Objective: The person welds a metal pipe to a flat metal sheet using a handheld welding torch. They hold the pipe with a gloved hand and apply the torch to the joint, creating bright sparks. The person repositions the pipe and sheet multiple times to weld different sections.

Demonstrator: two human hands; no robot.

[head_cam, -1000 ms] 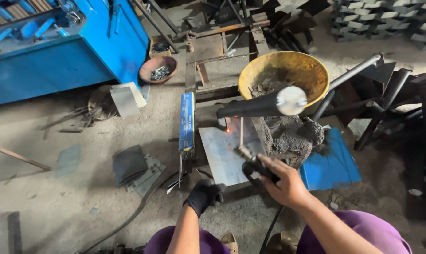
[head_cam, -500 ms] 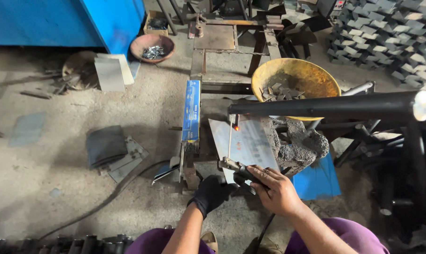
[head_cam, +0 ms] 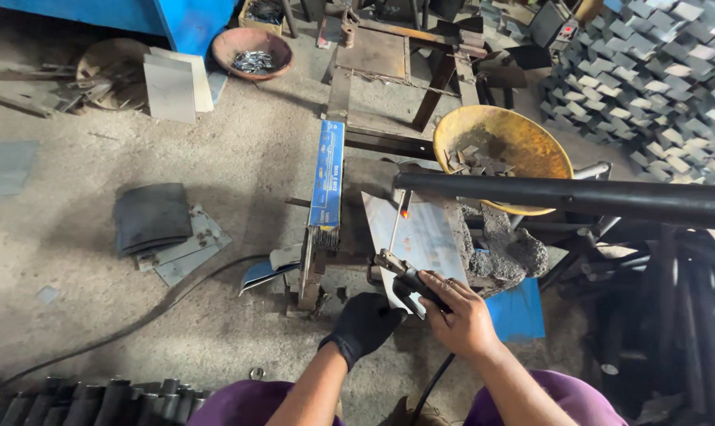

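While the long black steel pipe (head_cam: 578, 197) now stretches right across the grey metal sheet (head_cam: 420, 237), the bare right hand (head_cam: 460, 315) clenches a welding holder (head_cam: 401, 272), its glowing rod tip (head_cam: 405, 213) touching the pipe; the black-gloved left hand (head_cam: 365, 323) rests curled below the sheet, its grip unclear.

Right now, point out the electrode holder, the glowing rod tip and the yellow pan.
electrode holder (head_cam: 405, 278), head view, on its dark clamp body.
glowing rod tip (head_cam: 405, 212), head view, on the orange glow.
yellow pan (head_cam: 531, 146), head view, on its bare inner wall.
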